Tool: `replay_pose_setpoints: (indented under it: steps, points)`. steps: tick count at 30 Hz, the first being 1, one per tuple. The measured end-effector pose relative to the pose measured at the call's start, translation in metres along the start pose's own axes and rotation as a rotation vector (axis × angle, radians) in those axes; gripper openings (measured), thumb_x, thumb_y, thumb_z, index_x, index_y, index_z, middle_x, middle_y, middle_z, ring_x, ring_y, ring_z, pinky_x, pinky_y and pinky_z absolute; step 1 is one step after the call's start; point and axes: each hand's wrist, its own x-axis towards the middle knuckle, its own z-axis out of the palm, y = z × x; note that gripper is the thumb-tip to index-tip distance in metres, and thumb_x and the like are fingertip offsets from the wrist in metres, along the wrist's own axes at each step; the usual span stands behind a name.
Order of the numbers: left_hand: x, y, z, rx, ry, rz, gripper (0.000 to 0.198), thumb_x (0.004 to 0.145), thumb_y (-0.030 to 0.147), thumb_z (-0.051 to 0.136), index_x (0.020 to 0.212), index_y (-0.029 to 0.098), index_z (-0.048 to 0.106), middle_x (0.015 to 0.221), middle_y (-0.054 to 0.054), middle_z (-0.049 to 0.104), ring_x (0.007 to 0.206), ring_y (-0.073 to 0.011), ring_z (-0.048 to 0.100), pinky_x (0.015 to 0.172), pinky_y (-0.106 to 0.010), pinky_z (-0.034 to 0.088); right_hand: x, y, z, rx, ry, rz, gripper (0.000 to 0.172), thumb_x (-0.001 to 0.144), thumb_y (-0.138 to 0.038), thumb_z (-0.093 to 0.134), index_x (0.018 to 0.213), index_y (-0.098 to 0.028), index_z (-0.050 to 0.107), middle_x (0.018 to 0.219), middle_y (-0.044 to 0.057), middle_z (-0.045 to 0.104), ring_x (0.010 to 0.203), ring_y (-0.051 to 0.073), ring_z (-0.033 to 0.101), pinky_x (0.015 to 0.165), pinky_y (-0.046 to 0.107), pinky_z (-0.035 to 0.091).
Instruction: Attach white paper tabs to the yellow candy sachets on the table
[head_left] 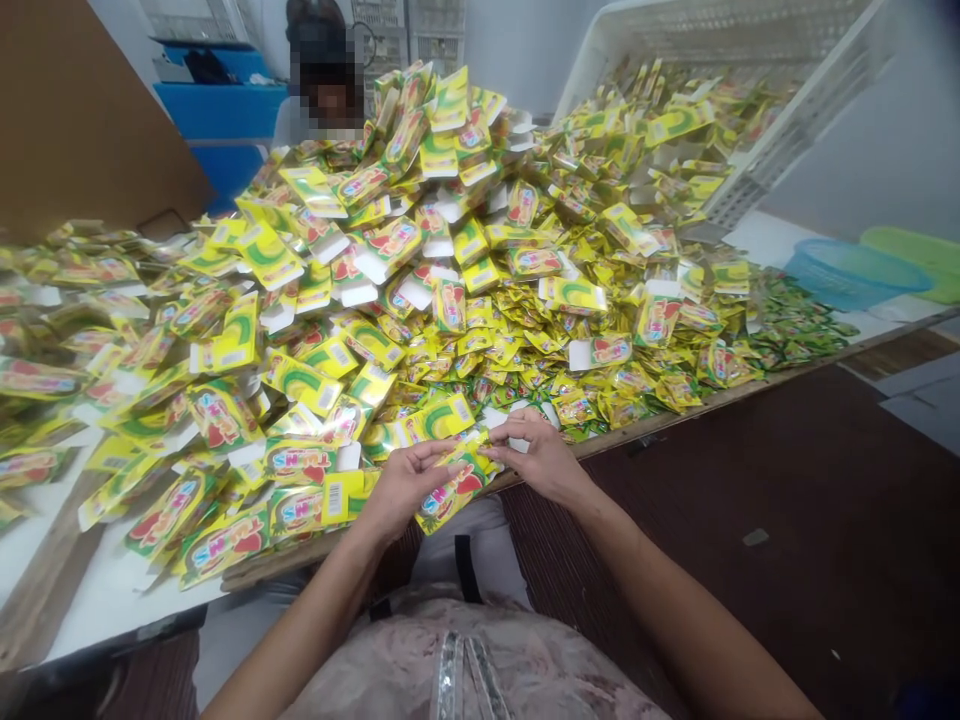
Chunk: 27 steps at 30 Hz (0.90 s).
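A small yellow and green printed carton point(454, 497) is held tilted over the table's front edge, close to my body. My left hand point(405, 488) is closed around its left side, with the thumb lying across the printed face. At the carton's upper end, my right hand point(544, 458) is closed in a pinch, the fingertips touching the carton's end. What lies between those fingertips is too small to make out. Small shiny yellow sachets point(574, 408) lie in a heap just beyond my right hand. Loose printed cartons point(300, 460) are piled beyond and left of my left hand.
A large heap of cartons point(390, 240) covers much of the table. At the back right a white crate point(787, 150) lies tipped, cartons spilling from it. A blue basin point(851, 275) stands at the right. Behind the heap is another person point(300, 122). Brown cardboard point(90, 130) rises at the left.
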Motion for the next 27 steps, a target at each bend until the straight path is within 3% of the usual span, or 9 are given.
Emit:
replay_pose_setpoints:
  steps: [9, 14, 18, 20, 24, 27]
  points:
    - [0.001, 0.002, 0.004, 0.0, -0.006, -0.001, 0.044, 0.049, 0.029, 0.087, 0.088, 0.013, 0.072, 0.075, -0.004, 0.074, 0.065, -0.0117, 0.066, 0.065, -0.019, 0.051, -0.004, -0.013, 0.006, -0.077, -0.124, 0.038, 0.005, 0.072, -0.018, 0.067, 0.069, -0.021, 0.071, 0.08, 0.003, 0.06, 0.087, 0.019, 0.053, 0.084, 0.036, 0.038]
    - [0.002, 0.001, 0.002, 0.021, 0.014, 0.025, 0.043, 0.051, 0.032, 0.086, 0.088, 0.013, 0.072, 0.071, -0.004, 0.073, 0.06, -0.0107, 0.064, 0.061, -0.018, 0.049, -0.01, -0.018, 0.008, 0.136, -0.188, 0.113, 0.02, 0.077, -0.033, 0.065, 0.09, -0.022, 0.073, 0.102, 0.006, 0.064, 0.109, 0.023, 0.052, 0.093, 0.036, 0.038]
    - [0.001, 0.003, 0.004, 0.026, 0.013, 0.024, 0.045, 0.052, 0.033, 0.085, 0.088, 0.011, 0.071, 0.071, -0.005, 0.073, 0.06, -0.0118, 0.064, 0.061, -0.02, 0.049, -0.018, -0.024, 0.019, 0.139, -0.222, 0.085, 0.018, 0.073, -0.034, 0.071, 0.088, -0.024, 0.073, 0.093, 0.003, 0.065, 0.097, 0.021, 0.056, 0.087, 0.034, 0.042]
    - [0.0, 0.005, 0.005, -0.001, 0.036, 0.03, 0.045, 0.052, 0.033, 0.085, 0.088, 0.012, 0.07, 0.074, -0.005, 0.073, 0.062, -0.0127, 0.065, 0.063, -0.021, 0.05, -0.02, -0.024, 0.025, 0.115, -0.121, 0.077, 0.018, 0.074, -0.034, 0.071, 0.089, -0.025, 0.073, 0.09, 0.003, 0.065, 0.092, 0.021, 0.056, 0.084, 0.035, 0.043]
    - [0.0, 0.007, 0.006, -0.051, 0.1, 0.065, 0.047, 0.051, 0.034, 0.086, 0.087, 0.012, 0.067, 0.075, -0.005, 0.073, 0.062, -0.0144, 0.065, 0.064, -0.024, 0.051, -0.019, -0.023, 0.032, -0.003, 0.188, 0.016, 0.02, 0.07, -0.031, 0.074, 0.089, -0.026, 0.071, 0.08, 0.004, 0.066, 0.104, 0.025, 0.053, 0.094, 0.042, 0.036]
    - [-0.003, 0.006, 0.004, 0.013, 0.065, 0.069, 0.047, 0.054, 0.036, 0.084, 0.09, 0.013, 0.066, 0.076, -0.005, 0.073, 0.064, -0.0147, 0.065, 0.064, -0.023, 0.05, -0.017, -0.026, 0.04, 0.018, 0.115, 0.035, 0.006, 0.073, -0.027, 0.07, 0.078, -0.024, 0.069, 0.084, 0.004, 0.067, 0.105, 0.025, 0.055, 0.095, 0.042, 0.036]
